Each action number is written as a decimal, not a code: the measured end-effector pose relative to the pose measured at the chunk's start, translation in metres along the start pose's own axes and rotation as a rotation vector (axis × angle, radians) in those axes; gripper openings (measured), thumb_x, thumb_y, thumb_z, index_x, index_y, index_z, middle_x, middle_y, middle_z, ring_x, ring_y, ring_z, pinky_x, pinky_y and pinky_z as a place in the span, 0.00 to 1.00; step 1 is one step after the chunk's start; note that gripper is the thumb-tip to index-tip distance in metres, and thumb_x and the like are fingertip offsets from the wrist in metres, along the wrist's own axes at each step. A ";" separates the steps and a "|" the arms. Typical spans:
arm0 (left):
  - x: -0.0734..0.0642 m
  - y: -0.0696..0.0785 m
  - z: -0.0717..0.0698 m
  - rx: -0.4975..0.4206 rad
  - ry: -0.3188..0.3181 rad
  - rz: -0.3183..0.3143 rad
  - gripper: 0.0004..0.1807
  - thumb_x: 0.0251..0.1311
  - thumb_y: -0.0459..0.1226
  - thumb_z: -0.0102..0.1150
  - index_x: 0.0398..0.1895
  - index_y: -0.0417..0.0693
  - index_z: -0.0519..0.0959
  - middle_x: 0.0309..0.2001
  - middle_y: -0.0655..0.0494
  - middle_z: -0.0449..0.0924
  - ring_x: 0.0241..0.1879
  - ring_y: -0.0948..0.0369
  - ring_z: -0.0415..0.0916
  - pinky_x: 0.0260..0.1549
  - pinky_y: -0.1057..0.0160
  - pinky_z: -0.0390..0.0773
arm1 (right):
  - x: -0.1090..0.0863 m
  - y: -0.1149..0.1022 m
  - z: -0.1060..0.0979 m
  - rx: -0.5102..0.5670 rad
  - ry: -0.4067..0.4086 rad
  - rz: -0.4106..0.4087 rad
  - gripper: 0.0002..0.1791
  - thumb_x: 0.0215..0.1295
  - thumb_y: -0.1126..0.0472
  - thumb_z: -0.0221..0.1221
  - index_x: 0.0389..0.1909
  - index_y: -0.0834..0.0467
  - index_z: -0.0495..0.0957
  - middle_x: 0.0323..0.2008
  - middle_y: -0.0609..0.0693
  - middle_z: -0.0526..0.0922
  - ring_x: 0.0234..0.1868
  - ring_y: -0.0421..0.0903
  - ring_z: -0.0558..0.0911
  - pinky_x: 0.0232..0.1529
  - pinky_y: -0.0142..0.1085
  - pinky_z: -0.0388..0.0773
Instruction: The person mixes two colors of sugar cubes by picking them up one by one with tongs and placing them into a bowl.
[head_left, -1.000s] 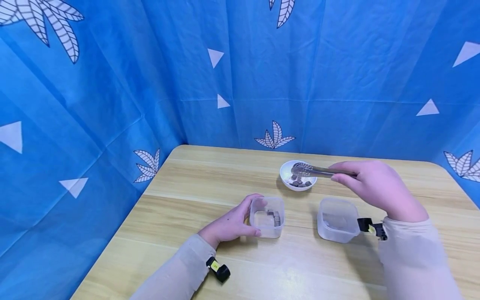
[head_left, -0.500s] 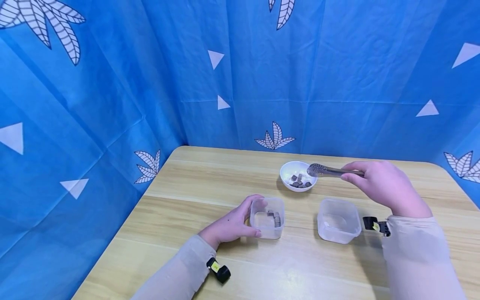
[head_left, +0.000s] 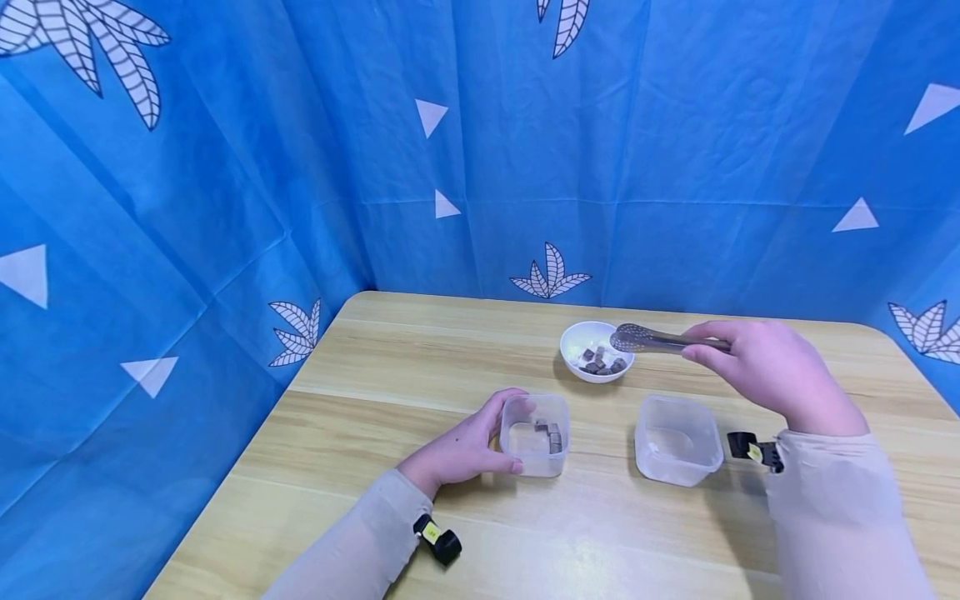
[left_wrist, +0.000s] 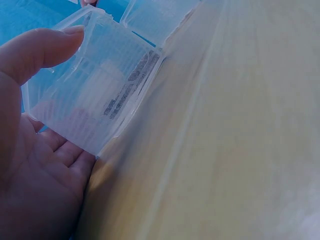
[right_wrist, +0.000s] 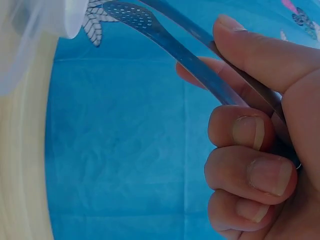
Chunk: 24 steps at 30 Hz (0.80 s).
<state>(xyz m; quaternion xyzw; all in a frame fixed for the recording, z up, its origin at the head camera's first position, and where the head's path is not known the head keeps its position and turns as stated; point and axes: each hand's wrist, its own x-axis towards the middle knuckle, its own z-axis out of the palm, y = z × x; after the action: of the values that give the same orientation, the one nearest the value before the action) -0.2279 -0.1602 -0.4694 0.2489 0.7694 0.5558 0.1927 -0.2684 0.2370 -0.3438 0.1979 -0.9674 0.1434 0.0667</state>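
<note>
My left hand (head_left: 474, 443) grips the near-left side of a clear plastic container (head_left: 534, 467), its thumb on the rim in the left wrist view. Several small brown cubes (head_left: 553, 439) lie inside against the right wall. Metal tongs (right_wrist: 192, 62) with perforated heads are held in my right hand (head_left: 772, 371), thumb on one arm and fingers curled round the other. Their arms stand apart in the right wrist view, where one head is cut off by the frame. In the head view the heads hover at the right rim of a white bowl (head_left: 573, 342) with several brown cubes (head_left: 597, 365) in it.
A second clear plastic container (head_left: 678, 475) stands right of the first, below my right hand, with something small and pale inside. The wooden table (head_left: 420, 350) ends at a blue patterned curtain (head_left: 675, 167) behind the bowl and at the left.
The tongs and my right hand have moved right, from over the bowl's middle to its right rim, and hardly shifted in the last half second. My left hand and the containers have stayed put.
</note>
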 end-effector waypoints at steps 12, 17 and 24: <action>0.000 -0.002 0.000 0.005 -0.004 0.005 0.51 0.52 0.38 0.75 0.75 0.67 0.54 0.73 0.66 0.63 0.73 0.66 0.57 0.73 0.58 0.52 | -0.009 -0.033 -0.013 0.012 0.011 -0.108 0.18 0.70 0.40 0.61 0.51 0.46 0.86 0.38 0.43 0.88 0.35 0.43 0.84 0.39 0.50 0.80; 0.000 -0.002 0.000 0.010 -0.006 0.015 0.52 0.52 0.37 0.76 0.76 0.65 0.54 0.73 0.65 0.62 0.73 0.65 0.57 0.73 0.58 0.53 | -0.010 -0.055 -0.011 0.007 0.000 -0.162 0.16 0.66 0.41 0.64 0.47 0.45 0.86 0.24 0.34 0.81 0.23 0.35 0.74 0.27 0.38 0.74; 0.001 -0.002 0.000 0.019 -0.007 0.000 0.51 0.53 0.37 0.76 0.76 0.64 0.53 0.73 0.65 0.62 0.74 0.65 0.56 0.73 0.57 0.51 | -0.012 -0.089 -0.001 0.010 0.026 -0.340 0.14 0.62 0.44 0.69 0.46 0.44 0.87 0.29 0.32 0.83 0.22 0.30 0.72 0.25 0.35 0.74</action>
<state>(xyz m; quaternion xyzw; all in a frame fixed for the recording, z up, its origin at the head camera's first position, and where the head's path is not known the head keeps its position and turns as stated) -0.2290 -0.1605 -0.4709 0.2526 0.7740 0.5476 0.1932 -0.2211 0.1634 -0.3226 0.3573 -0.9183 0.1372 0.1015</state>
